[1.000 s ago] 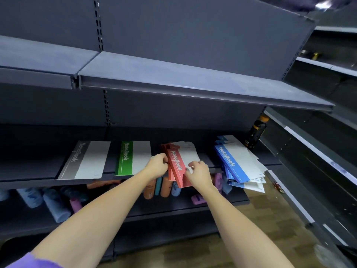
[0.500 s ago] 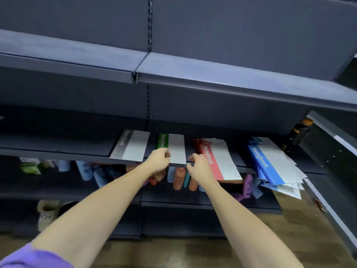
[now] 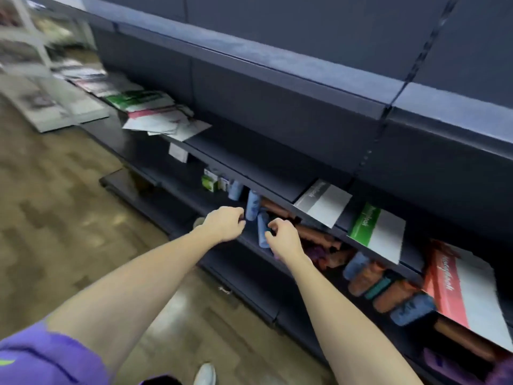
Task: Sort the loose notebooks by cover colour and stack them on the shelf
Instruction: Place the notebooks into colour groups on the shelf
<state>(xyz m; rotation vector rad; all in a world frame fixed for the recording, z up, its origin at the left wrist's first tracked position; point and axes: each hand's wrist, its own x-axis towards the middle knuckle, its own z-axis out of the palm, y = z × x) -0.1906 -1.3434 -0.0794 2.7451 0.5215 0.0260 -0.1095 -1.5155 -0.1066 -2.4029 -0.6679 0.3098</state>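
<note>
1. Both hands have come off the red notebook stack (image 3: 460,287); the view has swung left along the dark metal shelf (image 3: 249,162).
2. Left hand (image 3: 222,223) and right hand (image 3: 283,237) hang loosely curled, holding nothing.
3. Grey notebook (image 3: 323,202) and green notebook (image 3: 377,232) overhang the shelf's front edge.
4. A loose, mixed pile of notebooks (image 3: 155,115) lies far along the shelf's left end.
5. Thin, light, bendy covers probably slide; best gripped by the spine edge.

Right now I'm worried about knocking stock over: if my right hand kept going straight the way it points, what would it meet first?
Probably the blue rolled item right at the right hand's fingertips on the lower shelf, though depth is unclear.
</note>
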